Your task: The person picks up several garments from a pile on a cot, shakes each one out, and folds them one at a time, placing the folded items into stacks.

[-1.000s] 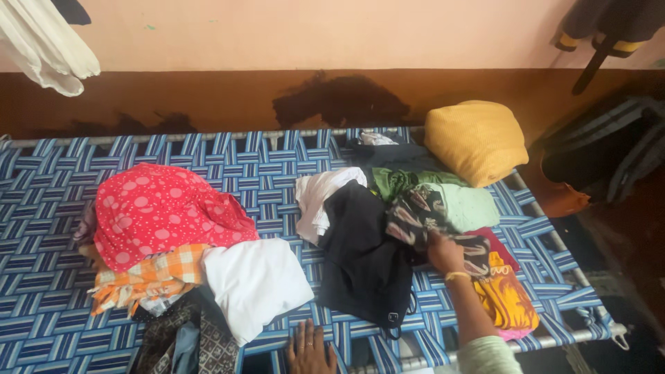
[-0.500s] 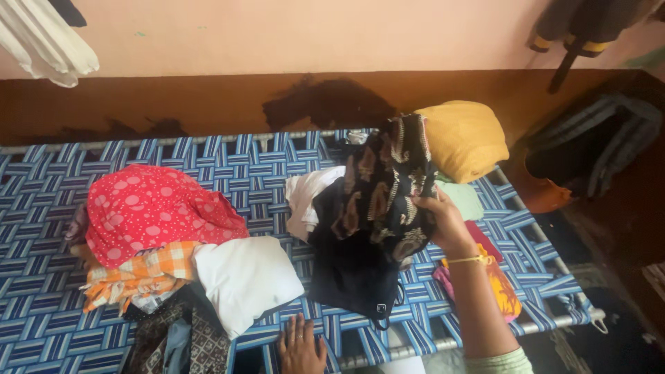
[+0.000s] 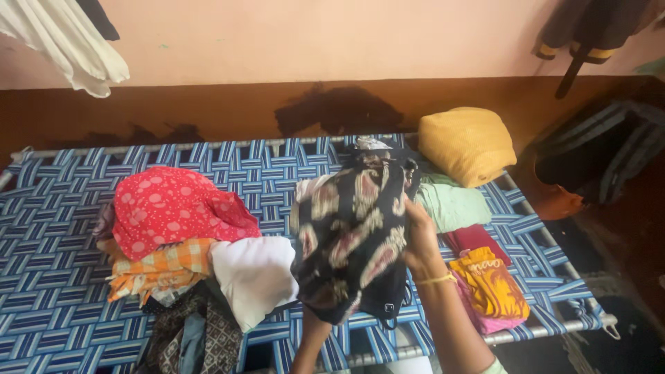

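Patterned black cloth (image 3: 350, 232) hangs at the frame's centre, lifted above the blue woven cot (image 3: 62, 291); right hand (image 3: 421, 239) fingers pinch its right edge; left hand is hidden beneath it, grip impossible to tell; white garment (image 3: 253, 273) lies just left.

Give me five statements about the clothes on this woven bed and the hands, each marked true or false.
1. The right hand holds up a dark patterned cloth. True.
2. The yellow bundle lies at the bed's near edge. False: it sits at the far right, by the wall.
3. A red dotted garment lies on the left pile. True.
4. The bed webbing is green. False: it is blue and white.
5. The left hand rests flat on the white cloth. False: it reaches under the patterned cloth.
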